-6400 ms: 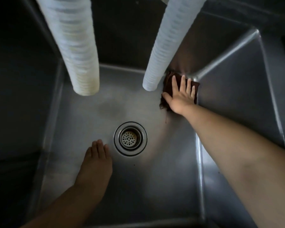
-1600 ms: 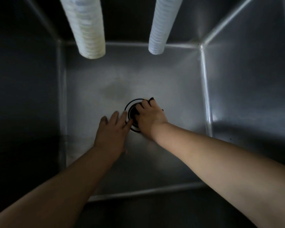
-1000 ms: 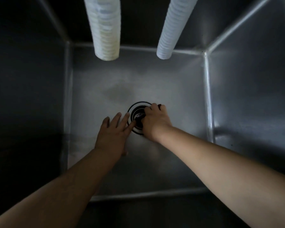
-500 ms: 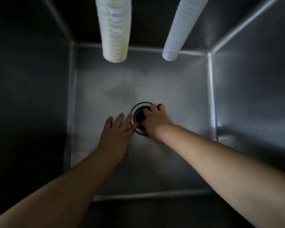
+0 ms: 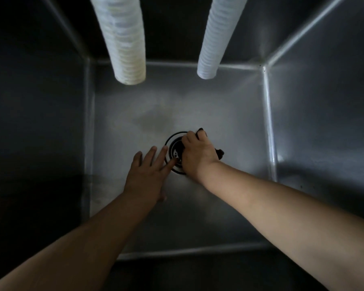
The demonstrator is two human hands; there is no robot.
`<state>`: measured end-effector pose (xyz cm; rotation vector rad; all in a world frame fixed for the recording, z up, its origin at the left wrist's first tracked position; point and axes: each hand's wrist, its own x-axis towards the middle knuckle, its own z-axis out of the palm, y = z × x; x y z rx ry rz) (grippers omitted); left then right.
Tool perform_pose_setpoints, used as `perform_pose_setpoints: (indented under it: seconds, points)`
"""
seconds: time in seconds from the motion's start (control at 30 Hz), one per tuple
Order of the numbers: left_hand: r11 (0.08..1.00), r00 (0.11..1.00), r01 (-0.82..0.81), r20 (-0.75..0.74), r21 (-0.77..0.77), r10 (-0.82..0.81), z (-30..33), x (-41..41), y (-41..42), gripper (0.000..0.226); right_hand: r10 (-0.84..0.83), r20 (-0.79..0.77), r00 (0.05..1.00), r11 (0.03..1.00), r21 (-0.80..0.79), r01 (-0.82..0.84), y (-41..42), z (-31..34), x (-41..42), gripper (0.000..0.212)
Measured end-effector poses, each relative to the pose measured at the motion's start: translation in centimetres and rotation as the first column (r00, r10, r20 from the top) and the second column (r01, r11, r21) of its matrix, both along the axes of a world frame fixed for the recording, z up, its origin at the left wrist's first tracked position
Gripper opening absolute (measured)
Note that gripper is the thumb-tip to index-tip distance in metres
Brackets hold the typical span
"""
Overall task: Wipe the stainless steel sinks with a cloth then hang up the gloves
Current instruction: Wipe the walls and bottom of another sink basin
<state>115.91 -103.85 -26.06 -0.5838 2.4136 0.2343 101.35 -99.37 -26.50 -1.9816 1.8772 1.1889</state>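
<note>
I look down into a deep stainless steel sink [image 5: 229,114]. My right hand [image 5: 198,155] is bunched around a dark cloth [image 5: 220,153] and presses it onto the round drain [image 5: 172,145] in the sink floor. Bits of the cloth stick out past my fingertips and beside my wrist. My left hand [image 5: 147,175] lies flat on the sink floor just left of the drain, fingers spread, its fingertips touching the drain ring. No gloves are in view.
Two white corrugated hoses [image 5: 124,38] [image 5: 216,36] hang down into the sink from above, ending over its far half. Steel walls rise on all sides; the left wall [image 5: 40,122] is in deep shadow, the right wall [image 5: 324,122] is lit.
My right hand with the cloth went from the far right corner to the drain and has kept rubbing there. My left hand slid up beside the drain. The view has shifted slightly.
</note>
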Motion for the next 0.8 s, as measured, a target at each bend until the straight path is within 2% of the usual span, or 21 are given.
perform_pose_setpoints:
  seconds: [0.13,0.23,0.37,0.43,0.5,0.57,0.6,0.67,0.73,0.77,0.8]
  points:
    - [1.000,1.000,0.008,0.003,-0.008,-0.008,0.0,0.1,-0.1,0.107,-0.061,0.023,0.998,0.996,0.062,0.059,-0.5,0.0,0.7,0.043]
    - [1.000,1.000,0.008,0.013,0.001,-0.008,0.0,0.1,-0.1,0.106,-0.131,0.103,0.986,0.990,0.063,0.125,-0.7,0.0,0.8,0.041]
    - [1.000,1.000,0.013,0.027,0.001,-0.013,0.1,0.1,-0.1,0.106,-0.263,0.273,0.925,0.964,0.040,0.262,-0.2,0.2,-0.2,0.035]
    - [1.000,0.999,0.010,0.035,0.002,-0.010,0.1,0.0,0.0,0.106,-0.323,0.419,0.849,0.933,-0.009,0.359,0.8,0.2,-0.7,0.038]
    - [1.000,0.999,0.013,0.035,-0.003,-0.013,0.1,0.0,0.2,0.107,-0.352,0.601,0.718,0.844,-0.128,0.521,2.2,0.4,-1.0,0.036]
    - [1.000,1.000,0.011,0.019,-0.019,-0.011,0.2,0.2,0.3,0.109,-0.360,0.739,0.570,0.665,-0.225,0.712,3.5,1.0,-1.2,0.031]
    - [1.000,1.000,0.009,0.012,-0.029,-0.009,0.2,0.3,0.3,0.111,-0.326,0.777,0.538,0.574,-0.290,0.766,4.1,1.1,-1.6,0.032]
    - [0.999,1.000,0.004,0.008,-0.044,-0.003,0.1,0.6,0.5,0.115,-0.274,0.766,0.581,0.414,-0.452,0.790,5.0,1.4,-3.1,0.032]
    - [0.998,1.000,-0.014,0.000,-0.061,0.014,-0.1,0.8,0.6,0.117,-0.326,0.712,0.622,0.315,-0.539,0.782,5.4,1.3,-5.2,0.033]
    - [0.997,1.000,-0.026,-0.002,-0.067,0.026,-0.3,0.8,0.6,0.118,-0.388,0.672,0.631,0.311,-0.549,0.776,5.4,1.0,-6.4,0.036]
    - [0.997,0.999,-0.036,-0.004,-0.066,0.036,-0.4,0.8,0.6,0.119,-0.472,0.612,0.634,0.352,-0.529,0.772,5.3,0.5,-7.4,0.039]
